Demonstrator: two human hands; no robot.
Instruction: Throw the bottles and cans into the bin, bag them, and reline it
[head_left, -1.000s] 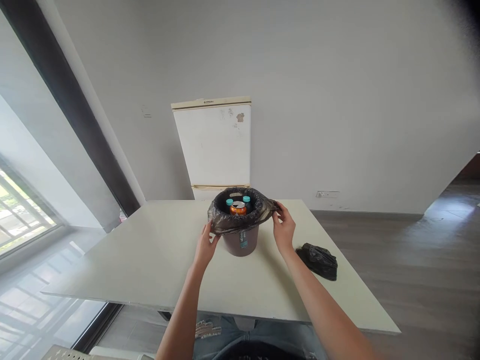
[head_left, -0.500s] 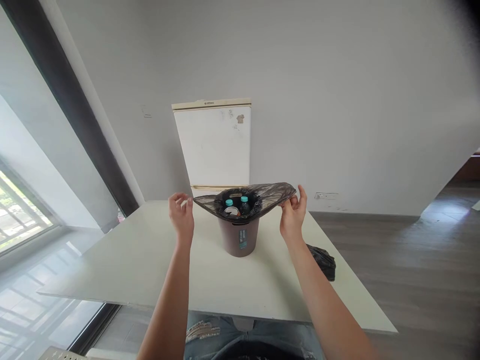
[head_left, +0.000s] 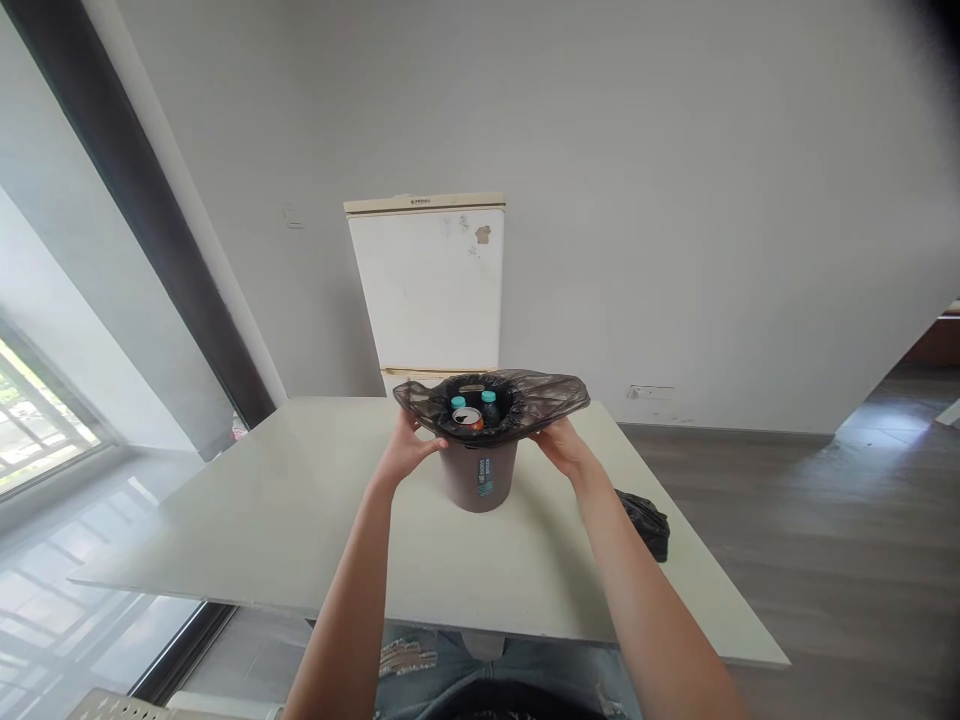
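A brown trash bin (head_left: 478,482) stands upright on the table, lined with a thin black garbage bag (head_left: 551,392) whose edge flares out over the rim. Inside show two bottles with turquoise caps (head_left: 490,398) and an open drink can (head_left: 468,417). My left hand (head_left: 409,450) is beneath the bag's left flap, thumb stretched toward the bin's side and the other fingers partly behind the film. Under the right flap, my right hand (head_left: 564,446) reaches toward the bin with its fingers extended, their tips partly covered by the bag.
A bundle of black plastic (head_left: 646,525) lies on the pale table (head_left: 300,520) by my right forearm. Behind the table stands a white refrigerator (head_left: 427,285) against the grey wall. A window (head_left: 37,420) is at the left.
Both hands have let go of the bag's outstretched edges and moved inward beneath them, close to the bin. The left flap has drawn in, and both flaps sit over my hands.
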